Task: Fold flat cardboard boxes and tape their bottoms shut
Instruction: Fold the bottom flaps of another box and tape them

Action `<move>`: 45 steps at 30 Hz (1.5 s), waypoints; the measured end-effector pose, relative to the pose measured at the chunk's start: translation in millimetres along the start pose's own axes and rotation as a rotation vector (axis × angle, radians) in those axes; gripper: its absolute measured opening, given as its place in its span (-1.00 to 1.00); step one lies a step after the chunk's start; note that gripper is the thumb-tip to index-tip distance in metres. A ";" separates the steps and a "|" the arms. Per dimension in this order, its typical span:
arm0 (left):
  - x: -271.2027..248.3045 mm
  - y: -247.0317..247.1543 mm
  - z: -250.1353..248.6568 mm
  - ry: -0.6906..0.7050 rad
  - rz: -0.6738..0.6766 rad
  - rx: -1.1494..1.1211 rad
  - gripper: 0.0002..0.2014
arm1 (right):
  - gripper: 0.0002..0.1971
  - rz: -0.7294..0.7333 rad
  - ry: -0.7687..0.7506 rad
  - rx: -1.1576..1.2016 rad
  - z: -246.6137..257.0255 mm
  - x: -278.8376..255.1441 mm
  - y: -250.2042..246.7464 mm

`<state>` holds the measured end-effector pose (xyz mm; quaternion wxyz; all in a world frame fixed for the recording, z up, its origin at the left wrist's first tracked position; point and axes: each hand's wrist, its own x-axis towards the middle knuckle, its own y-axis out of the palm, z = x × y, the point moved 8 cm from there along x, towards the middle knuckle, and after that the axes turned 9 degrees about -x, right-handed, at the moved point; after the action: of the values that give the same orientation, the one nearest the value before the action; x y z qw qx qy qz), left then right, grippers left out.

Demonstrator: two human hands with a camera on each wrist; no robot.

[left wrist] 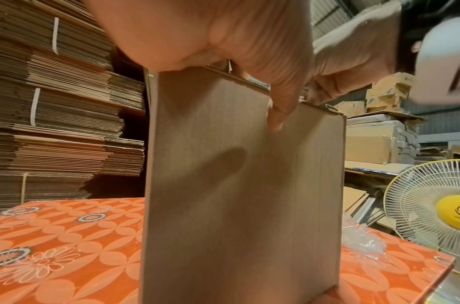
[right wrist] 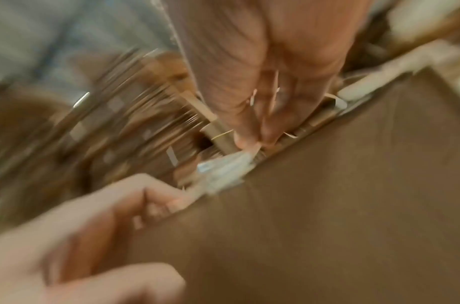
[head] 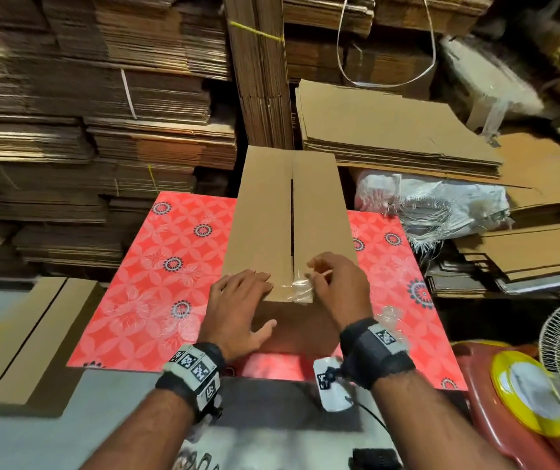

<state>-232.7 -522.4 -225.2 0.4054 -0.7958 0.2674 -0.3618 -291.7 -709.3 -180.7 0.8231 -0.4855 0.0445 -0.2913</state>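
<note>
Tape (head: 300, 287) pinched in right hand (head: 338, 289)

My left hand (head: 241, 305) lies flat, fingers straight, thumb spread downward. My right hand (head: 334, 286) curls, fingertips seemingly pinching together; its wrist view is blurred.

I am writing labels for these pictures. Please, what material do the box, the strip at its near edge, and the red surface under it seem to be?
Box: plain brown corrugated cardboard, matte; faint flute lines show on its side.
Strip: probably clear plastic tape, glossy and wrinkled, pinched by the right hand.
Red surface: looks like a printed plastic or laminated cover with a slight sheen; I cannot tell which.
</note>
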 end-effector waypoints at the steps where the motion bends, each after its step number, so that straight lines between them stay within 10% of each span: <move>1: -0.7 0.2 0.8 0.004 -0.004 0.011 -0.38 | -0.83 0.031 -0.057 -0.066 6.5 -3.1 5.5; 12: 6.3 -11.6 37.5 0.059 0.025 -0.041 -0.45 | -0.54 0.062 -0.446 -0.175 48.6 -46.0 30.9; 15: 6.2 -16.9 50.8 0.085 0.047 -0.072 -0.47 | -0.72 0.045 -0.509 -0.358 67.8 -43.4 40.0; 23: 3.6 -32.6 74.0 0.166 0.083 -0.108 -0.49 | -0.83 0.113 0.002 -0.025 61.0 5.8 30.4; 32: 2.2 -45.2 91.2 0.208 0.129 -0.125 -0.46 | -0.81 -0.134 -0.132 -0.206 77.2 -16.6 59.8; 40: 5.0 -51.7 108.2 0.227 0.089 -0.136 -0.53 | -0.31 0.122 -0.110 -0.171 93.9 -12.0 69.3; 45: 5.3 -54.7 108.3 0.213 0.097 -0.150 -0.51 | -0.75 -0.053 0.031 -0.148 91.2 10.4 54.9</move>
<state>-136.5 -448.4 -221.7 0.3309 -0.7672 0.3734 -0.4032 -226.6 -624.6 -175.9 0.7761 -0.5417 0.0657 -0.3162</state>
